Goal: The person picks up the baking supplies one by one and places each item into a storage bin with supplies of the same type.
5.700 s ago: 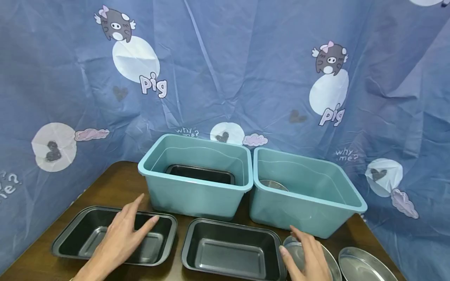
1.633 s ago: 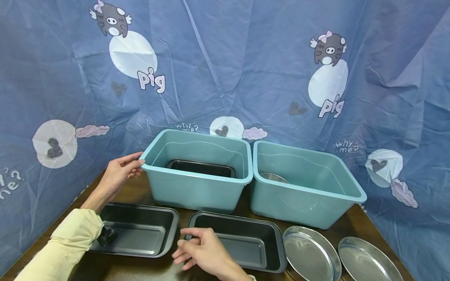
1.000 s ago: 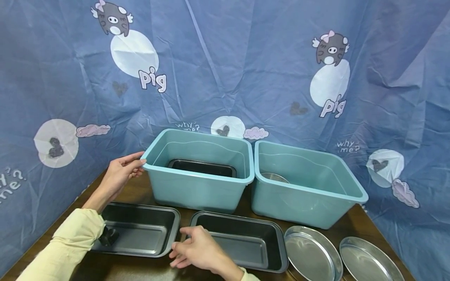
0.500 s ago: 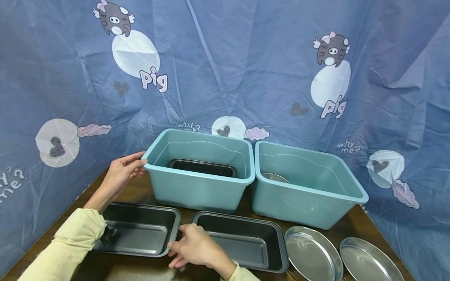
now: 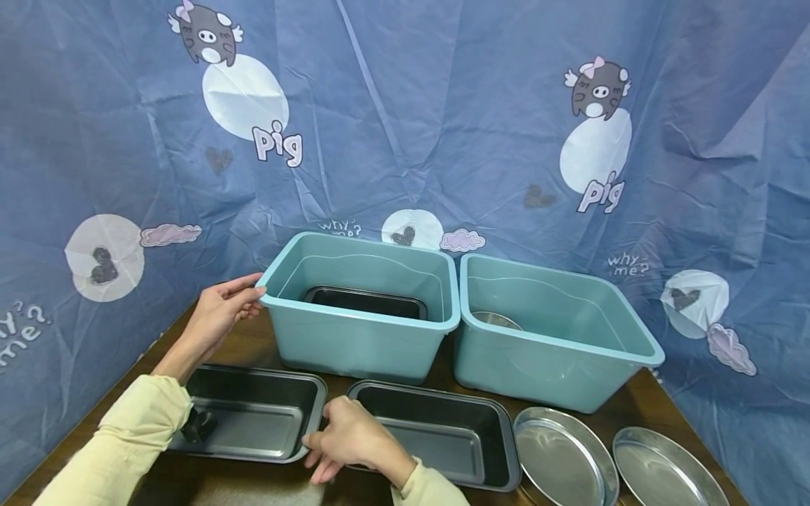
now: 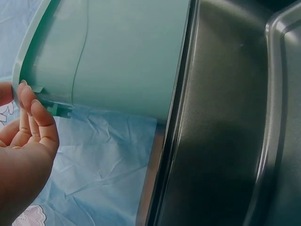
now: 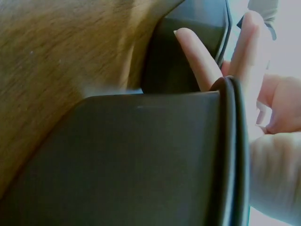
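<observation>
My left hand (image 5: 218, 309) pinches the left corner rim of the left teal bin (image 5: 354, 344), thumb and fingers on either side. In the left wrist view the fingertips (image 6: 35, 103) curl at that rim. My right hand (image 5: 354, 436) is at the right end of the left dark loaf pan (image 5: 253, 429), with the thumb on its rim and fingers lower down outside. The right wrist view shows a finger (image 7: 197, 56) against this pan's outer wall. Under my right forearm is a second loaf pan (image 5: 436, 446). Another dark loaf pan (image 5: 370, 302) lies inside the left bin.
To the right stands a second teal bin (image 5: 538, 365) with a round metal pan (image 5: 496, 320) partly visible inside. Two shallow shiny round pans (image 5: 563, 457) lie at the front right. A blue patterned cloth (image 5: 405, 140) hangs behind the brown table (image 5: 247, 344).
The left hand moved from over the left loaf pan to the bin's rim and stays there. The right hand crossed from the round pans to the left loaf pan's right end, its fingers closing in.
</observation>
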Motion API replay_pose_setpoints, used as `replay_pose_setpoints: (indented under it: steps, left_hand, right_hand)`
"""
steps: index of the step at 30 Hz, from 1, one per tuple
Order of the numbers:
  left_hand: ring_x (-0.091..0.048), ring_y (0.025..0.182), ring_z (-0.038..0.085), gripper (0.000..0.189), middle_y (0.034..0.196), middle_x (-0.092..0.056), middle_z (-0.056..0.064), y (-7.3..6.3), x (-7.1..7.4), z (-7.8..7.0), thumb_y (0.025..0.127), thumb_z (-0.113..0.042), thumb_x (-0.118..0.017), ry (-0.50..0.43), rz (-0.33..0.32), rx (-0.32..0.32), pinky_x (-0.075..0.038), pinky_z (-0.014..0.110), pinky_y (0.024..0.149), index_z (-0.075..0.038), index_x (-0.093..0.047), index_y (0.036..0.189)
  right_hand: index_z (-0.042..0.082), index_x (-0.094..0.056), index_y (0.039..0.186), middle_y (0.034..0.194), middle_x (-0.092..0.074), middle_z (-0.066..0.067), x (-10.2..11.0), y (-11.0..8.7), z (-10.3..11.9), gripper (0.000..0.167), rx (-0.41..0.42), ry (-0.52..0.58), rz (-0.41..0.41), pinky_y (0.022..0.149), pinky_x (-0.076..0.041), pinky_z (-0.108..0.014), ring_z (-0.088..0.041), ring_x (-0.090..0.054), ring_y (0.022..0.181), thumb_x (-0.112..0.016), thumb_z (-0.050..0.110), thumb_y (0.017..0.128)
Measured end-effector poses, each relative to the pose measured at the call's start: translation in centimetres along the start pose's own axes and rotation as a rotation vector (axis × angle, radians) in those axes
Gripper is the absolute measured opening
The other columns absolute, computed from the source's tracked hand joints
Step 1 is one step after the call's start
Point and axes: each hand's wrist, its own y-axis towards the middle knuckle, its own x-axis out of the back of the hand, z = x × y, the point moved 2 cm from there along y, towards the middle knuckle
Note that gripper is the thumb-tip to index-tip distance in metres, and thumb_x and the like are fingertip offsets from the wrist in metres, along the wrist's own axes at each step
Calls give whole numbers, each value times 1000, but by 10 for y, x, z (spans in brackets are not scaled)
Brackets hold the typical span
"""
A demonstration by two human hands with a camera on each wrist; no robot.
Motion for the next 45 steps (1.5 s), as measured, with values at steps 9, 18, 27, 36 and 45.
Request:
replay_pose_setpoints:
  steps: [9,18,27,36,45]
  left_hand:
    - [-61,77,3,58,88,-65,-8,0,0,0,104,-11,-60,47,0,2,-54,17,70,15,-38,151]
    - [-61,77,3,59,88,-66,-8,1,0,0,104,-11,-61,21,7,2,-54,17,70,15,-37,151]
    - [-61,78,3,58,90,-65,-8,1,-1,0,105,-12,-60,46,4,15,-54,17,70,14,-37,152]
    - [-61,78,3,58,89,-65,-9,0,-1,-1,105,-11,-60,40,4,8,-53,17,69,15,-38,151]
    - [-61,80,2,58,92,-65,-9,-2,0,-3,106,-16,-60,100,4,5,-54,17,72,13,-39,151]
  right_hand:
    - [-10,-49,118,66,-70,-20,-1,3,-4,26,2,182,-44,48,-57,-27,-35,-72,57,-55,-12,93]
    - [-12,-47,130,76,-71,-25,2,4,-9,36,130,388,-112,53,-58,-27,-31,-73,60,-54,-9,95]
    - [-12,-52,128,83,-71,-24,6,0,-13,33,271,392,-152,50,-53,-20,-15,-67,55,-53,-6,95]
    - [-15,-54,127,82,-70,-29,13,-8,-15,31,365,380,-145,51,-54,-19,-8,-64,53,-54,-5,98]
    - [-15,-53,131,86,-70,-33,20,-14,-20,34,386,382,-141,54,-55,-20,-7,-66,55,-54,-4,99]
